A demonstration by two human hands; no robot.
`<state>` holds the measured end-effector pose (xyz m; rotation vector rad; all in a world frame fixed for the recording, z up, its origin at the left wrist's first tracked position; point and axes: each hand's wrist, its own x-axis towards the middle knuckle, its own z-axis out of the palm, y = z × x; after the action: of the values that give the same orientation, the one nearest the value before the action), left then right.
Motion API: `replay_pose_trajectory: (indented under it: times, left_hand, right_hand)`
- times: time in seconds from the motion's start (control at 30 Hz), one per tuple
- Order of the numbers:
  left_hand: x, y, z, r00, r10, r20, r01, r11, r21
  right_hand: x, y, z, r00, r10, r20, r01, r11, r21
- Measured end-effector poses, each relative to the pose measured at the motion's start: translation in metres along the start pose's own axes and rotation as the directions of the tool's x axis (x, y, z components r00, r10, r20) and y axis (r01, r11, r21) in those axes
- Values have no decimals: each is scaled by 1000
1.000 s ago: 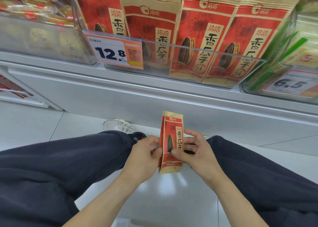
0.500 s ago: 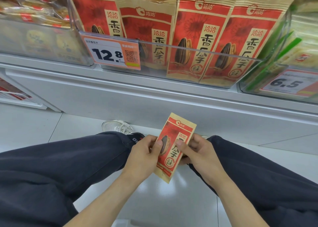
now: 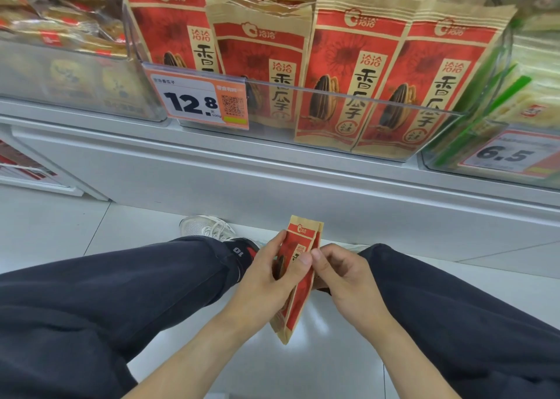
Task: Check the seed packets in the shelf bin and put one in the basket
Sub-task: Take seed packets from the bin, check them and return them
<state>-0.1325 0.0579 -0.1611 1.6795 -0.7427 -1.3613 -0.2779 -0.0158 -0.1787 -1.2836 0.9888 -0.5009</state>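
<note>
Head view: seed packet [image 3: 298, 274] turned edge-on from its tilted face-up pose, below the shelf bin [image 3: 333, 111], gripped by left hand [image 3: 266, 280], pinched by right hand [image 3: 342, 274]; checking likely unfinished, basket unseen.

Orange price tag [image 3: 198, 98], white sneaker [image 3: 206, 226]

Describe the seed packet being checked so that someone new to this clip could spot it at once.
Below the clear shelf bin of upright red and tan packets, look down between the person's knees. There the left hand and right hand hold one seed packet over the floor. It alone is out of the bin, turned nearly edge-on.
</note>
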Motion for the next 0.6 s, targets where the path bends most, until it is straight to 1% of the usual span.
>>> replay_pose_trajectory:
  times: [0.17,0.3,0.43,0.6]
  left_hand:
    - [1,-4,2,999,16,-29,-15,998,53]
    - [-1,-6,4,999,-3,-44,6,998,62]
    - [-1,-8,7,998,-19,-58,20,1000,18]
    - [-1,-11,11,994,-103,-22,101,991,-84]
  right_hand:
    - [0,3,3,1000,-4,-12,4,1000,18]
    - [-1,2,5,1000,19,-19,-19,999,36]
    - [-2,-2,8,999,43,-4,-42,993,108]
    - [-2,-4,10,997,80,13,-80,968,239]
